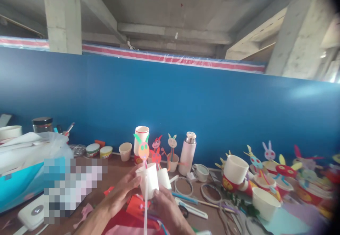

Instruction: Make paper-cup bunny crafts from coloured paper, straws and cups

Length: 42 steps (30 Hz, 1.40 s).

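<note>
A white paper cup (152, 183) is held between my two hands, slightly tilted. My left hand (123, 189) grips its left side, thumb near the rim. Against its lower right side are the closed fingers of my right hand (168, 205). An orange paper rabbit head (143, 151) with green ears stands above the cup's rim. A clear straw (146, 210) runs down the front of the cup and below it. Just behind are a red paper figure (156, 156) and another white cup (164, 179). Red paper (124, 221) lies under my hands.
A pink thermos (187, 155) stands behind, near the blue partition (170, 97). To the right are a white utility knife (193, 210), coiled tubing (211, 193) and several cups with paper rabbits (287, 171). A plastic bag (57, 144) and a white device (33, 212) lie left.
</note>
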{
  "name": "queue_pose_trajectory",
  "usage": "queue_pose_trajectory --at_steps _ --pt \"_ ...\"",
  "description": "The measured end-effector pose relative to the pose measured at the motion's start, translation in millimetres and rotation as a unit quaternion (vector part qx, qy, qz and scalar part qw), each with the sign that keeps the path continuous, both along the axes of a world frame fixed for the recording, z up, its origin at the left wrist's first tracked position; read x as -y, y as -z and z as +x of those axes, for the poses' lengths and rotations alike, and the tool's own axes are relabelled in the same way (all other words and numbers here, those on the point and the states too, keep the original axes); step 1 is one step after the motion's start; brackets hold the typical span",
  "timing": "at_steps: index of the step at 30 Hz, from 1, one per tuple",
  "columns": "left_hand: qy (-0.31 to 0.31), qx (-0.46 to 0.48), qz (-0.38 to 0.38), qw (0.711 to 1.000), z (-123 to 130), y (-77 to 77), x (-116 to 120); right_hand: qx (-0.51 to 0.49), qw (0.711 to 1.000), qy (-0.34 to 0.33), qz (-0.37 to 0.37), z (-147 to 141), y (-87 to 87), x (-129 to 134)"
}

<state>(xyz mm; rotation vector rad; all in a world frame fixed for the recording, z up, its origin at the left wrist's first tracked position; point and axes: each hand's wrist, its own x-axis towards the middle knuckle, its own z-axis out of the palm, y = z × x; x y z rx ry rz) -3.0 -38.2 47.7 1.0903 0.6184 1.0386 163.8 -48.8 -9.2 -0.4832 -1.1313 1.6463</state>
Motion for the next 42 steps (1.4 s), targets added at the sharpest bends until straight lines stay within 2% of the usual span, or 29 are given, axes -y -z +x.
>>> queue_pose_trajectory --at_steps 4,9,11,13,15,16,18,19,20,22,24,29,34,36,39,42 --pt "-0.034 -0.034 -0.001 0.999 -6 -0.5 3 0.013 0.999 0.004 0.031 0 0.8 -3" --pt "-0.014 -0.02 -0.002 1.0 -8 0.1 9 0.039 0.999 0.002 0.013 -4 10.1 -1" --pt "-0.011 -0.004 0.008 1.0 -7 1.7 8 0.071 0.997 0.007 0.025 -5 10.8 0" --pt "-0.04 -0.009 0.021 0.999 -7 3.8 4 0.134 0.988 0.033 0.065 0 7.3 -2" --pt "-0.109 -0.029 0.038 0.993 -9 5.9 -2 0.242 0.959 0.083 0.124 13 0.8 -4" --pt "-0.147 -0.043 0.052 0.987 -10 7.0 -4 0.314 0.927 0.126 0.16 22 -2.7 -5" --pt "-0.208 -0.064 0.087 0.972 -14 10.1 -6 0.488 0.82 0.204 0.216 44 -7.4 -5" --pt "-0.227 -0.073 0.099 0.966 -15 12.4 -6 0.554 0.769 0.218 0.233 56 -7.8 -3" --pt "-0.244 -0.079 0.108 0.961 -16 15.2 -5 0.604 0.73 0.211 0.243 66 -6.4 -1" --pt "-0.276 -0.085 0.121 0.95 -16 22.5 -2 0.658 0.686 0.17 0.26 82 1.4 4" --pt "-0.295 -0.112 0.136 0.939 -14 30.3 0 0.685 0.663 0.136 0.271 90 13.4 6" --pt "-0.332 -0.195 0.099 0.918 -1 42.1 4 0.715 0.625 0.143 0.277 89 35.4 -1" --pt "-0.405 -0.175 0.097 0.892 15 40.6 6 0.732 0.606 0.125 0.285 82 39.9 -9" --pt "-0.426 -0.169 0.099 0.883 18 39.9 4 0.729 0.602 0.14 0.295 80 44.0 -9" --pt "-0.435 -0.143 0.107 0.882 17 41.0 -4 0.721 0.597 0.157 0.316 78 48.3 -6" --pt "-0.443 -0.15 0.122 0.875 14 41.9 -16 0.747 0.574 0.141 0.304 73 42.5 -1"
